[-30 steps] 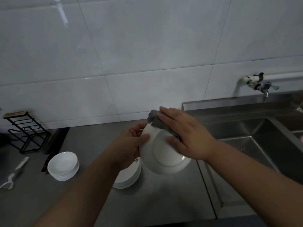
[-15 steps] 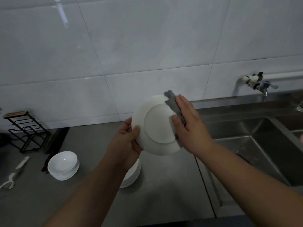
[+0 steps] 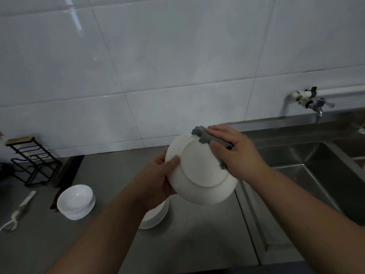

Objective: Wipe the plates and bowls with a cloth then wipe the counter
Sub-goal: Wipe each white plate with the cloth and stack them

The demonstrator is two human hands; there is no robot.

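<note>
I hold a white plate (image 3: 201, 173) above the grey counter (image 3: 110, 175), its underside turned toward me. My left hand (image 3: 158, 178) grips its left rim, thumb on the back. My right hand (image 3: 235, 153) presses a grey cloth (image 3: 205, 135) against the plate's upper right edge, fingers curled over the cloth. A stack of white plates (image 3: 156, 216) lies on the counter below my left wrist, partly hidden. A stack of white bowls (image 3: 76, 201) stands further left.
A steel sink (image 3: 316, 171) lies to the right under a wall tap (image 3: 314, 101). A black wire rack (image 3: 33, 163) stands at the back left, with a knife (image 3: 59, 192) and a white peeler (image 3: 17, 212) near it. Tiled wall behind.
The plate has dropped a little and tilted, and my right hand has slid the cloth along its upper right rim. My left hand keeps its grip on the left edge.
</note>
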